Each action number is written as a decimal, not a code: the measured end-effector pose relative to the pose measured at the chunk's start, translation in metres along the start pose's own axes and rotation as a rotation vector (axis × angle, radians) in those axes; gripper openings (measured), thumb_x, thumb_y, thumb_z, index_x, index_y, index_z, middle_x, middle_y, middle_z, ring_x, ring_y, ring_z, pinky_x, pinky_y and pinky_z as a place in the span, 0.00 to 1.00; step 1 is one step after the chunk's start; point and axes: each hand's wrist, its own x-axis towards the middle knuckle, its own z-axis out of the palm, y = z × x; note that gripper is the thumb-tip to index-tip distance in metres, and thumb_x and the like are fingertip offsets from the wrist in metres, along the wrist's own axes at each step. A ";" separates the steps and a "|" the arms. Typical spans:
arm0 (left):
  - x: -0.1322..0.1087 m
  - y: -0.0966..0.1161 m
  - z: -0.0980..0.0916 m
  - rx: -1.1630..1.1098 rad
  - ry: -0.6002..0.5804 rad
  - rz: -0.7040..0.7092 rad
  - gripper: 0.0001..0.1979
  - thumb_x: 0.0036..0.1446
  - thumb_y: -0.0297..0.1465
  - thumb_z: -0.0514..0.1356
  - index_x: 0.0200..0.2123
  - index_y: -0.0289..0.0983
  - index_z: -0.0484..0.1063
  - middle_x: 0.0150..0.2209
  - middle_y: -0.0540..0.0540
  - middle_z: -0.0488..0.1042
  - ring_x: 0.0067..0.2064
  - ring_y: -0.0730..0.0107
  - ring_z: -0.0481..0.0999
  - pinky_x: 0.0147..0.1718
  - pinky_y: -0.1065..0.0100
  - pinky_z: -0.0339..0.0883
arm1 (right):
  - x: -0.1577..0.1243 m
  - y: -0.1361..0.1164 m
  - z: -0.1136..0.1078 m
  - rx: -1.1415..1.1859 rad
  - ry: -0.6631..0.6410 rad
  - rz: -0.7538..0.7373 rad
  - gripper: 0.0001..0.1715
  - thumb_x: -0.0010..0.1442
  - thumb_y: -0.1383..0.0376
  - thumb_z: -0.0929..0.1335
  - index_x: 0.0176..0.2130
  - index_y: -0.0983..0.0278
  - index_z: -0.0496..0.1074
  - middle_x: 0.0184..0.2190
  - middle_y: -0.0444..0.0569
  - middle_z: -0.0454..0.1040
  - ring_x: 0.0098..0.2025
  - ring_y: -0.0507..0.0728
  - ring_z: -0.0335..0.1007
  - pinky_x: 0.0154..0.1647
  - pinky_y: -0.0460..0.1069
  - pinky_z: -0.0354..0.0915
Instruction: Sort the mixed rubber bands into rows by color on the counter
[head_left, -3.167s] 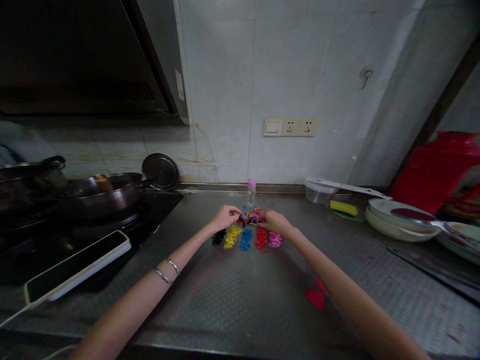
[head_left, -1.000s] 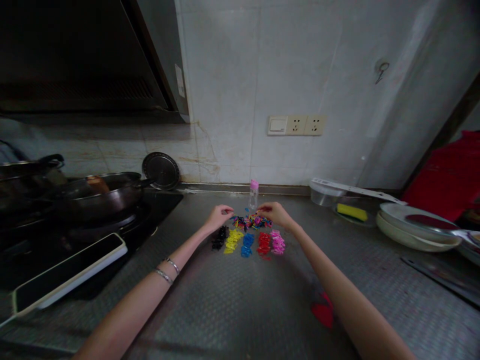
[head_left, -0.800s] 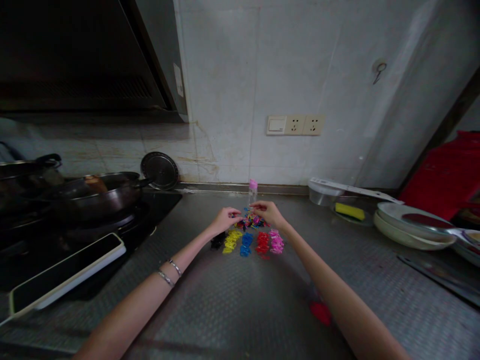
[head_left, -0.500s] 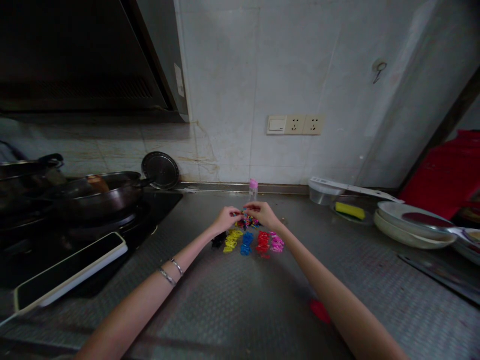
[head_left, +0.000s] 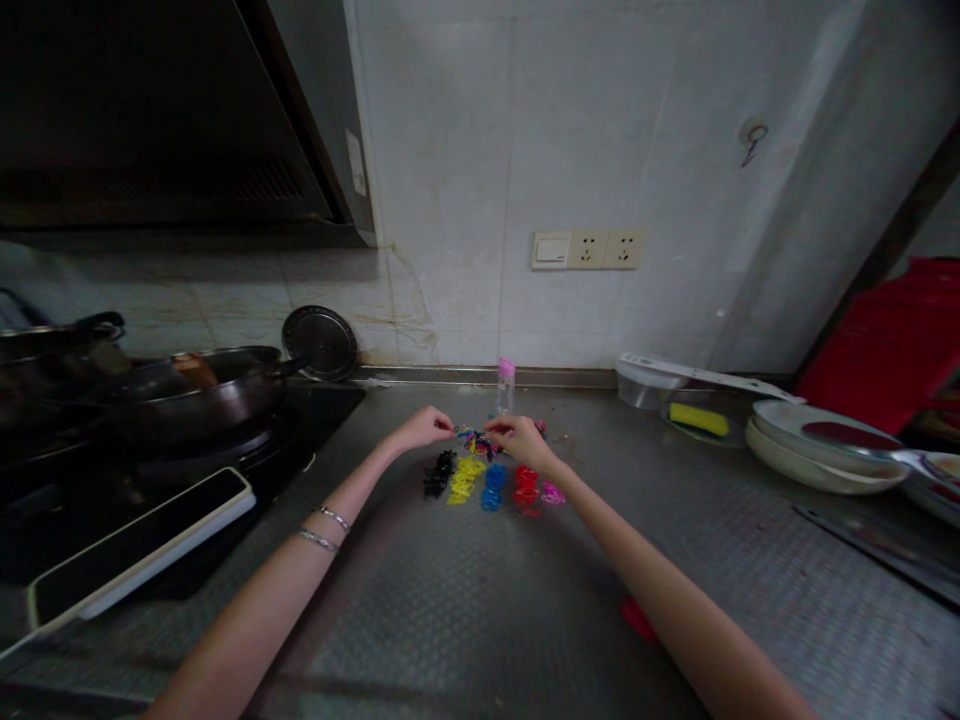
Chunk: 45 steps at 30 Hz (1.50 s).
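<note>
On a metal counter (head_left: 420,600), a multicoloured pile (head_left: 475,441) lay far centre

The left hand (head_left: 421,428) was at its left edge; the right hand (head_left: 520,440) covered part of its right. Fingers curled, but whether either grip held anything could not be told. Nearer lay 5 heaps (head_left: 493,487), left to right: black, yellow, blue, red, pink. A pink-capped bottle (head_left: 506,388) stood farther.

Mixed heap of small, thin, multicoloured loop-shaped bands (head_left: 477,441): loose, tangled, spread sideways, partly obscured at its right. Nearer the viewer, five single-colour clusters of like bands lie in a row, left to right: glossy black bands (head_left: 439,473), bright yellow bands (head_left: 466,480), medium-blue bands (head_left: 493,487), red bands (head_left: 526,488) and pink bands (head_left: 553,492). The first four clusters run lengthwise toward the viewer; the pink is partly obscured.
</note>
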 end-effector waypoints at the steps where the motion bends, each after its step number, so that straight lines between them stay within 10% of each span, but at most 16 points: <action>1: -0.001 -0.005 -0.004 0.000 -0.042 -0.014 0.12 0.44 0.34 0.58 0.29 0.32 0.76 0.26 0.47 0.75 0.28 0.71 0.69 0.29 0.73 0.59 | -0.002 0.000 0.004 -0.012 -0.034 -0.023 0.12 0.50 0.66 0.64 0.34 0.67 0.75 0.28 0.49 0.75 0.29 0.52 0.68 0.31 0.45 0.62; 9: -0.009 -0.026 -0.023 0.041 -0.138 -0.091 0.10 0.39 0.32 0.59 0.26 0.34 0.77 0.25 0.49 0.75 0.26 0.73 0.69 0.26 0.75 0.58 | -0.010 -0.002 0.022 -0.074 -0.225 -0.128 0.12 0.49 0.67 0.66 0.35 0.66 0.75 0.30 0.48 0.76 0.29 0.52 0.69 0.31 0.44 0.62; 20: -0.016 -0.012 -0.027 -0.071 -0.380 -0.171 0.07 0.35 0.31 0.61 0.23 0.37 0.77 0.19 0.50 0.74 0.21 0.75 0.67 0.22 0.76 0.56 | -0.006 0.008 -0.023 -0.176 -0.098 -0.059 0.14 0.53 0.63 0.63 0.33 0.67 0.75 0.29 0.48 0.76 0.29 0.52 0.69 0.33 0.44 0.61; 28: -0.002 0.011 -0.013 -0.086 -0.090 -0.009 0.10 0.40 0.30 0.60 0.28 0.34 0.77 0.25 0.48 0.75 0.28 0.73 0.69 0.28 0.75 0.60 | -0.005 0.025 -0.032 -0.285 -0.083 -0.005 0.13 0.53 0.64 0.64 0.35 0.64 0.75 0.29 0.48 0.76 0.30 0.53 0.69 0.33 0.44 0.61; 45: 0.017 0.022 0.038 0.287 -0.029 0.141 0.10 0.43 0.24 0.54 0.26 0.34 0.76 0.23 0.46 0.73 0.25 0.73 0.67 0.26 0.75 0.56 | -0.006 0.021 -0.032 -0.412 -0.110 -0.010 0.13 0.54 0.64 0.63 0.36 0.61 0.75 0.31 0.48 0.76 0.33 0.54 0.70 0.32 0.43 0.59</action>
